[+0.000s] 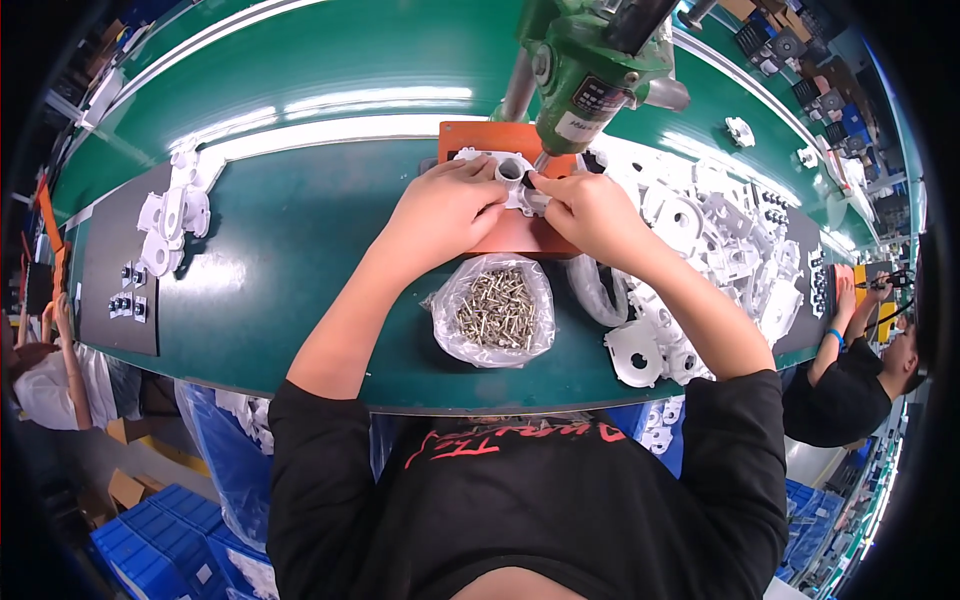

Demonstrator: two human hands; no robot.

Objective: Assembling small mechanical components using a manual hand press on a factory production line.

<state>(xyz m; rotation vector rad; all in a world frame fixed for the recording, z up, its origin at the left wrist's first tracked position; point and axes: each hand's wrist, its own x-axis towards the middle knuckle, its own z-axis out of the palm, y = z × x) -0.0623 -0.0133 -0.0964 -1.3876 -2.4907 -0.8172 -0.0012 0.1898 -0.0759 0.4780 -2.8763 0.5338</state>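
Observation:
A white plastic housing (511, 172) with a round tube lies on an orange base plate (520, 236), below the head of a green drill-press-like machine (590, 85). My left hand (448, 208) is closed over the housing's left side, fingers on top. My right hand (588, 212) grips its right side. The right index fingertip touches a small black piece beside the tube; whether that piece is loose or attached I cannot tell. The machine's thin tip comes down close to the right fingers. Both hands hide much of the housing.
In front of the plate stands a clear plastic bag of screws (495, 308). Beside it lies a crumpled clear bag (598, 290). Many white housings (720, 225) pile up at right; several stack (175, 220) on a dark mat at left. Other people sit at both sides.

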